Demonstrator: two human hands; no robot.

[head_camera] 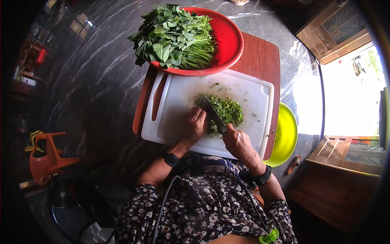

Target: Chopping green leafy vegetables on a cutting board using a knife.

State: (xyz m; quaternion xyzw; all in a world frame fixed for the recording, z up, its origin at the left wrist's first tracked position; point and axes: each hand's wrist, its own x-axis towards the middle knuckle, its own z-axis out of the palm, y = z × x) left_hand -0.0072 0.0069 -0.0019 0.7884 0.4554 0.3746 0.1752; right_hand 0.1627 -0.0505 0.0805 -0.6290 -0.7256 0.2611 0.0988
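My right hand (239, 141) is closed around the handle of a kitchen knife (214, 113), whose dark blade slants up and left across chopped greens (228, 111). The greens lie in a pile on a white plastic cutting board (179, 91). Left of the blade, my left hand (196, 123) has its fingers bent against the edge of the pile; whether they pinch some of the greens is hidden. Small green bits are scattered over the board. Beyond it, a red basin (233, 42) holds a big heap of leafy greens with stems (179, 39).
Under the board and basin is a reddish-brown wooden tabletop (262, 58). A yellow-green basin (286, 137) sits lower, at its right side. An orange plastic chair (48, 158) lies at the far left on the dark marbled floor. A sandal (293, 164) is at the right, near wooden doors.
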